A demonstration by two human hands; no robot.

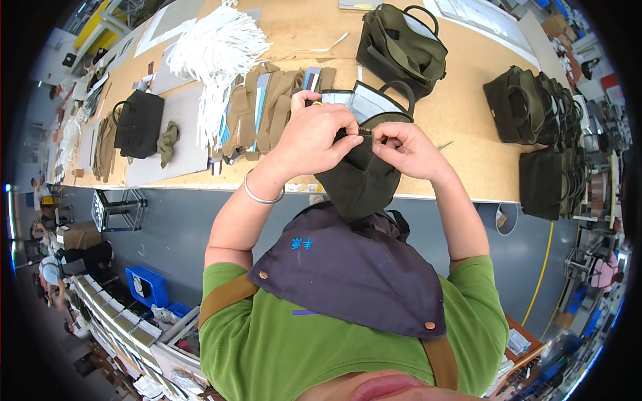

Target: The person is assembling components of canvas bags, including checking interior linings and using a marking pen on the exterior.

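An olive-green handbag (361,177) is held at the table's near edge, its lower part tipped toward me. My left hand (319,134) pinches the bag's top edge near a zipper (364,132), thumb and forefinger together. Close beside it, my right hand (404,148) grips the same edge with its fingers curled in. The two sets of fingertips are a short gap apart. The bag's pale lining (364,101) shows beyond my hands, and a rounded dark handle (401,93) stands up at its far side.
Tan straps (274,107) lie in bundles left of the bag, beneath a heap of white strips (217,47). Another olive bag (401,50) stands farther back. A dark bag (139,123) sits at left, and several more bags (528,107) line the right end of the wooden table (468,134).
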